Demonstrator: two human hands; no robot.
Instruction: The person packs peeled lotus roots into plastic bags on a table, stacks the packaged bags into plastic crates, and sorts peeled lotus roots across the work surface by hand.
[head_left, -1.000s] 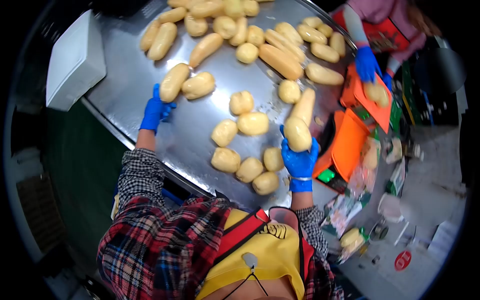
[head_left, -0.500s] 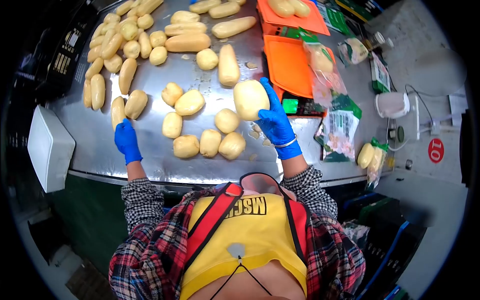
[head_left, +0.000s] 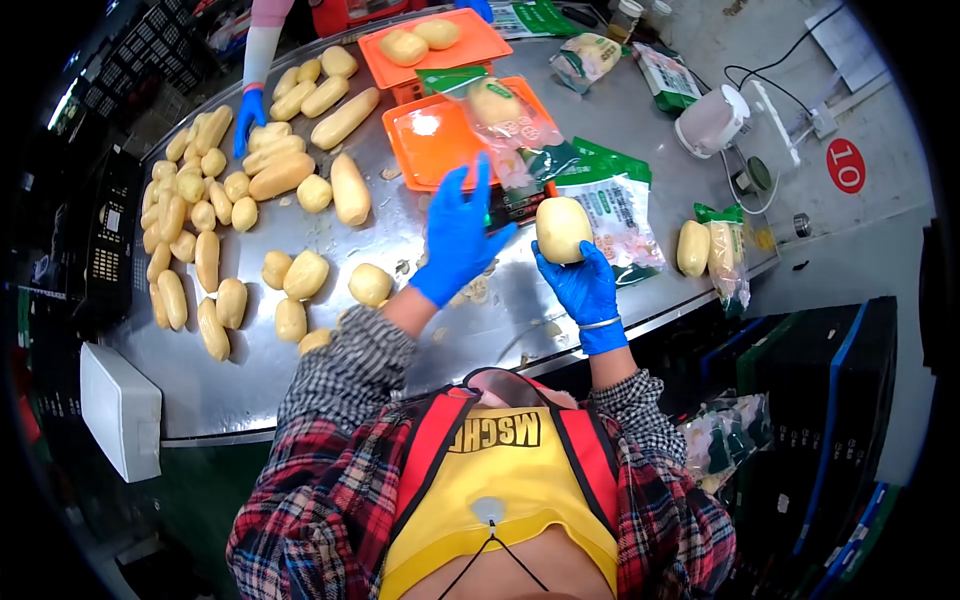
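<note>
My right hand (head_left: pixel 583 292), in a blue glove, holds a thick, pale peeled lotus root segment (head_left: pixel 563 230) upright, with the fingers wrapped around its lower end. My left hand (head_left: pixel 455 240), gloved too, is empty with its fingers spread, just in front of an orange tray (head_left: pixel 420 150) on a scale. A bagged lotus root segment (head_left: pixel 497 105) with a green-topped bag lies across that tray. Printed green and white bags (head_left: pixel 610 215) lie flat behind my right hand. Loose lotus root segments (head_left: pixel 305 274) lie left of my left hand, some hidden behind my sleeve.
A co-worker's gloved hand (head_left: pixel 249 120) reaches among piled lotus roots at far left. A second orange tray (head_left: pixel 455 45) carries two segments. A white bin (head_left: pixel 120 410) stands at the left edge. Packed bags (head_left: pixel 728 260), a kettle-like white appliance (head_left: pixel 712 120) and cables line the right.
My left hand has left the long lotus root at the left and moved right, opening. My right hand has carried its segment rightward, near the bags. The view has shifted right; a co-worker's arm now shows.
</note>
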